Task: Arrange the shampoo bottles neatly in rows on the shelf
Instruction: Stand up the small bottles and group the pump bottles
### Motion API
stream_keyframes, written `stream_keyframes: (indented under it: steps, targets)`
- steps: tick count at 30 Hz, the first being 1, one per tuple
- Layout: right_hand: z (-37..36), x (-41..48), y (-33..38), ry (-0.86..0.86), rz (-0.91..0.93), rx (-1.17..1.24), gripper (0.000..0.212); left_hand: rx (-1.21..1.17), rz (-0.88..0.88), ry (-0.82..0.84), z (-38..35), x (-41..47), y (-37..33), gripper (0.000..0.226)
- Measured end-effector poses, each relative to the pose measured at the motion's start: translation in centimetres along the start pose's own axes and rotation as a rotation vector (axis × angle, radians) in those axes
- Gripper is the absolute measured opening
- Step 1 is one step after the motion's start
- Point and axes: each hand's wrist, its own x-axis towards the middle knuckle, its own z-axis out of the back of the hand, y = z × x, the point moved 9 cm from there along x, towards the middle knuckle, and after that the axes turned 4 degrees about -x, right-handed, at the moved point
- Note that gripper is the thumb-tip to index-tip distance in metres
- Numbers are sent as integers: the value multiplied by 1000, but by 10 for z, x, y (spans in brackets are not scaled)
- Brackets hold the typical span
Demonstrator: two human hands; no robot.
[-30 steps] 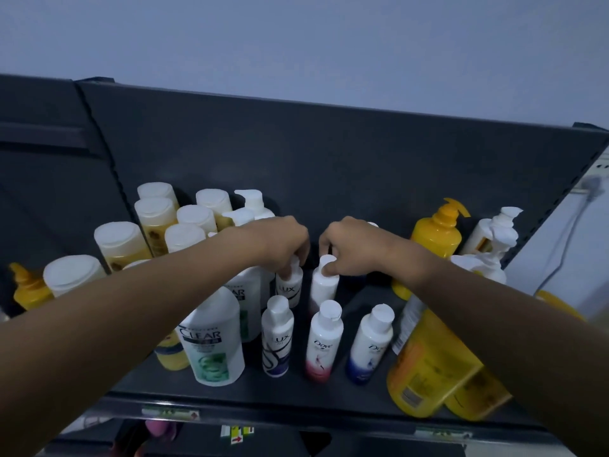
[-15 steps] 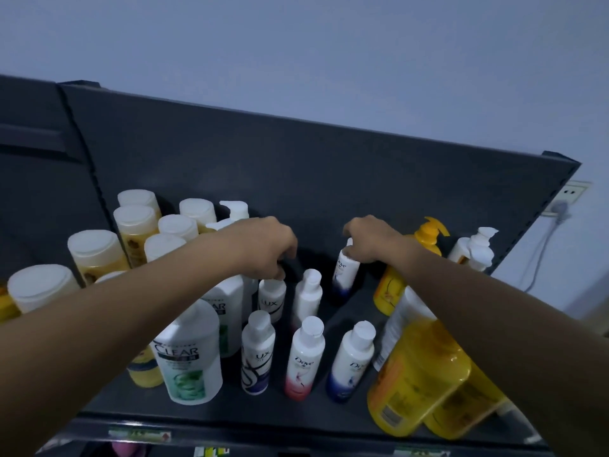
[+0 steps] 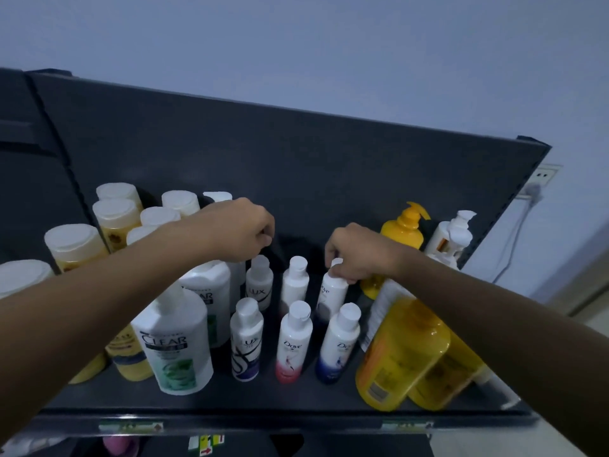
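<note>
Small white shampoo bottles stand in two short rows on the dark shelf (image 3: 263, 400). The front row holds a Lux bottle (image 3: 245, 341), a pink Dove bottle (image 3: 293, 343) and a blue Dove bottle (image 3: 337, 344). Behind them stand a second Lux bottle (image 3: 259, 282) and a plain white bottle (image 3: 295, 283). My right hand (image 3: 357, 253) grips the cap of a small Dove bottle (image 3: 331, 296) at the right end of the back row. My left hand (image 3: 242, 230) hovers curled above the back Lux bottle, holding nothing.
Large white Clear bottles (image 3: 174, 344) and several yellow white-capped bottles (image 3: 115, 222) crowd the left. Big yellow bottles (image 3: 400, 354) lean at the front right, with a yellow pump bottle (image 3: 403, 229) and white pump bottles (image 3: 454, 234) behind. A wall socket (image 3: 545, 174) is at right.
My right hand has carried the small Dove bottle down from the back of the shelf into the back row. My left hand has lifted off the Lux bottle.
</note>
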Motion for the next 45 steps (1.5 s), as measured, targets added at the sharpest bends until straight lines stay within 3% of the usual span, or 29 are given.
stream_keyframes:
  steps: [8,18,21,27,31,34,38,42,45]
  targets:
    - [14,-28,0,-62,-10,79,25,6,-69,-83,20,-5,-44,20]
    - [94,-130,-110,-365,-187,76,22,-99,-286,-130,34,12,-178,21]
    - [85,-140,-143,-371,-237,85,23,-123,-325,-85,20,32,-213,31]
    - [54,-128,-182,-286,-291,95,43,-188,-282,64,-3,77,-229,50]
    - [27,-106,-193,-220,-262,151,42,-280,-270,153,-12,86,-226,45]
    - [24,-101,-197,-283,-229,187,46,-315,-253,210,-19,87,-227,23]
    - [24,-99,-206,-377,-224,261,36,-272,-225,177,-17,95,-234,19]
    - [32,-106,-221,-460,-239,179,14,-247,-239,126,-17,104,-246,16]
    - [35,-109,-235,-465,-256,193,15,-280,-231,114,-18,110,-253,14]
